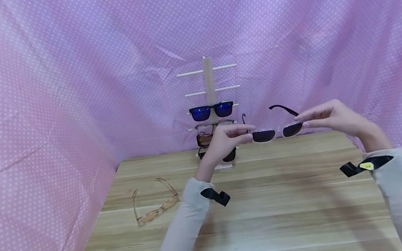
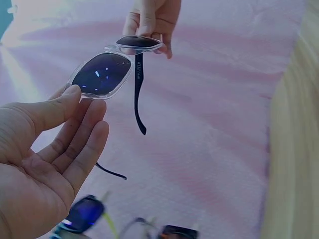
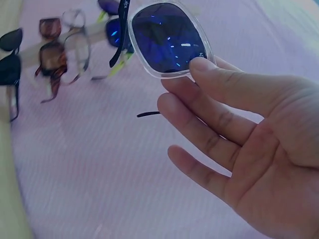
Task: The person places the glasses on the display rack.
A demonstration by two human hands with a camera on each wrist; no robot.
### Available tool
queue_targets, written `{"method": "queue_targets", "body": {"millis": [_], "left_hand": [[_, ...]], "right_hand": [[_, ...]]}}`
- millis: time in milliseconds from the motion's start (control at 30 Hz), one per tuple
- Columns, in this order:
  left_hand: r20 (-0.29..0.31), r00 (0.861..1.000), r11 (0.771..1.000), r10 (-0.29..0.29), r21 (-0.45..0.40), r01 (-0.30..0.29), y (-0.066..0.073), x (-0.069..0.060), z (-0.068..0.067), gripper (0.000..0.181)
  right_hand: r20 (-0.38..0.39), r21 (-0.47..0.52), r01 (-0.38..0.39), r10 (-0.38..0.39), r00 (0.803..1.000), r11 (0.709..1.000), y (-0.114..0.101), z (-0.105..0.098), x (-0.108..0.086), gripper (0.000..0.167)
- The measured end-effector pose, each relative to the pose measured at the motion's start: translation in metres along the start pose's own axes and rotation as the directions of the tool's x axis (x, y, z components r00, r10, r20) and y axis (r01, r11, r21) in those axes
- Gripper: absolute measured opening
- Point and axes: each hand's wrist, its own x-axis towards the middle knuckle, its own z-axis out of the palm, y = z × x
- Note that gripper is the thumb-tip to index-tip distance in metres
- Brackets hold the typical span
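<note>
Held up above the table is a pair of sunglasses (image 1: 263, 136) with a clear front frame, dark lenses and black temples unfolded toward the backdrop. At one outer corner of the frame my left hand (image 1: 228, 141) pinches it between thumb and fingers. My right hand (image 1: 335, 119) pinches the opposite corner. In the left wrist view a dark lens (image 2: 102, 74) shows beside the left thumb. The right wrist view has the right thumb pressed on the rim of the other lens (image 3: 167, 37). Behind the left hand stands an eyewear rack (image 1: 209, 79), its lower part partly hidden.
Blue-lensed sunglasses (image 1: 201, 113), clear-framed glasses (image 1: 225, 122), brown sunglasses (image 1: 203, 140) and black sunglasses (image 1: 230, 155) hang on the rack. Bare white pegs (image 1: 224, 67) stick out near its top. Amber glasses (image 1: 159, 210) lie on the wooden table (image 1: 277, 226). A pink dotted cloth (image 1: 287, 23) surrounds it.
</note>
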Motion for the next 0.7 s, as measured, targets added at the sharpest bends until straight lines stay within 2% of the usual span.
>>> {"method": "queue_targets", "body": {"millis": [167,333,433,700], "left_hand": [[-0.039,0.998,0.999,0.038,-0.011,-0.039,0.019,-0.005,-0.013,0.027],[-0.086,0.995,0.998,0.041,-0.044,-0.045,0.035,-0.011,-0.028,0.028],[-0.111,0.992,0.995,0.063,-0.066,-0.071,0.044,-0.015,-0.036,0.027],[-0.198,0.973,0.992,0.122,-0.006,-0.126,0.064,-0.029,-0.058,0.028]], "right_hand": [[-0.063,-0.023,0.074,-0.076,0.995,0.997,-0.019,0.0,0.007,0.028],[-0.113,-0.025,0.083,-0.086,0.99,0.996,-0.039,0.005,0.013,0.028],[-0.138,-0.011,0.102,-0.102,0.985,0.995,-0.049,0.01,0.017,0.029],[-0.175,0.057,0.217,-0.204,0.963,0.974,-0.07,0.029,0.034,0.027]]}}
